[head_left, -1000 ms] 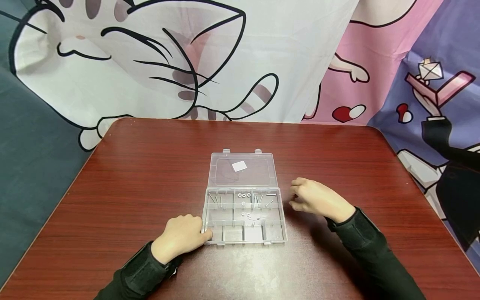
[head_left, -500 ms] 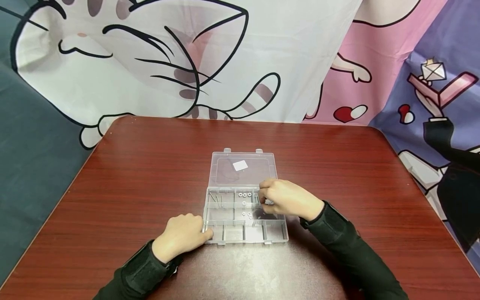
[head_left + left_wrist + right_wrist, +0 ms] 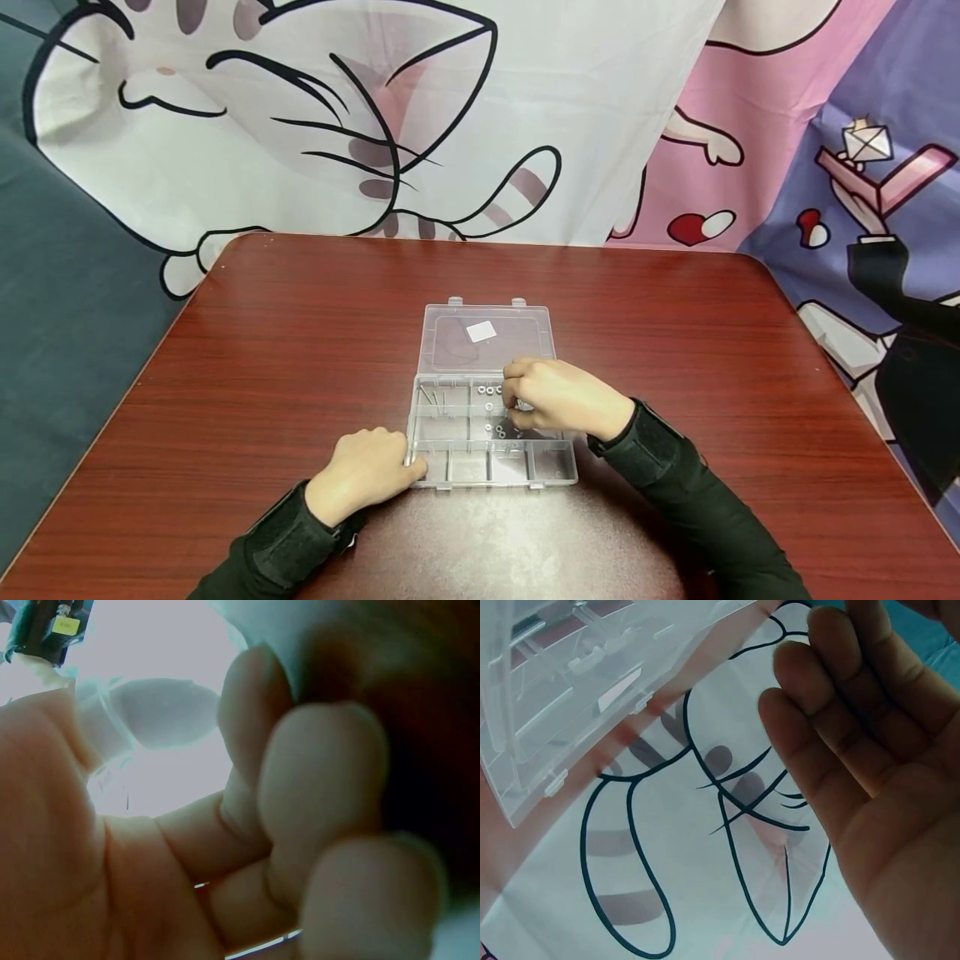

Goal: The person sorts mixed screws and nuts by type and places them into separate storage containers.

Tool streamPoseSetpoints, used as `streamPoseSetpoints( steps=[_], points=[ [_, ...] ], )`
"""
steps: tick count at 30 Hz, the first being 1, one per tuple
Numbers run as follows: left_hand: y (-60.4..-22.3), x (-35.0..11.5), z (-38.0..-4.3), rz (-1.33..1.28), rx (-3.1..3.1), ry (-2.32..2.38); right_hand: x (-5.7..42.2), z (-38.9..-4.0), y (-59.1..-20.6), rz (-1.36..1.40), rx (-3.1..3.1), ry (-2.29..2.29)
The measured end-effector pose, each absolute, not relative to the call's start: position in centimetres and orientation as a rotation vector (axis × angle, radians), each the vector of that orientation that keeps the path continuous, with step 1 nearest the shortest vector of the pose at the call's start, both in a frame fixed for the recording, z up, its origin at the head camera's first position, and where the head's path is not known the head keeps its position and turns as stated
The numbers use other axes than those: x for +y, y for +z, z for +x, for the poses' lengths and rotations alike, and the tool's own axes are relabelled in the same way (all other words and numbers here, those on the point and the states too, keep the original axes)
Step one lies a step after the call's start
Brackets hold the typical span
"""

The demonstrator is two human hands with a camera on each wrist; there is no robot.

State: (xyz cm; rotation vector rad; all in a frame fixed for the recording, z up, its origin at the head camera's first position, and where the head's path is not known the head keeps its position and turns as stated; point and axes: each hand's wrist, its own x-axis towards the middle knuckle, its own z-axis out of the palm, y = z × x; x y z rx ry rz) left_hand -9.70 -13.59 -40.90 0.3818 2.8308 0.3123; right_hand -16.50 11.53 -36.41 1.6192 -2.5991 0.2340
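A clear plastic compartment box (image 3: 468, 462) lies on the table with its lid folded back. My left hand (image 3: 367, 467) grips the front left corner, thumb over the rim and fingers curled down the side. Over the box's right half, my right hand (image 3: 562, 396) has bent fingers and hides most of the back right compartment; I cannot tell whether its fingertips pinch anything. Thin screws (image 3: 432, 398) lie in the back left compartment. Small metal nuts (image 3: 488, 390) sit in the middle one. The right wrist view shows the half-bent right fingers beside the clear lid (image 3: 607, 682).
The lid (image 3: 487, 354) lies back on the reddish-brown wooden table (image 3: 315, 333) and bears a white label (image 3: 482, 332). Several front compartments have bare bottoms. A cartoon-printed cloth (image 3: 585, 100) hangs behind the table's far edge.
My right hand has moved left from beside the box to over its right half, shifting slightly further left in the last half second. The left hand keeps its hold on the corner.
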Motion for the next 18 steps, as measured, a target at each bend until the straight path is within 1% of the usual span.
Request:
streamPoseSetpoints(
  steps=[18],
  points=[
    [-40.63,-13.67,-9.76,0.378,2.811,0.316,12.12,-17.10,-36.53,1.562,-2.593,0.288]
  ],
)
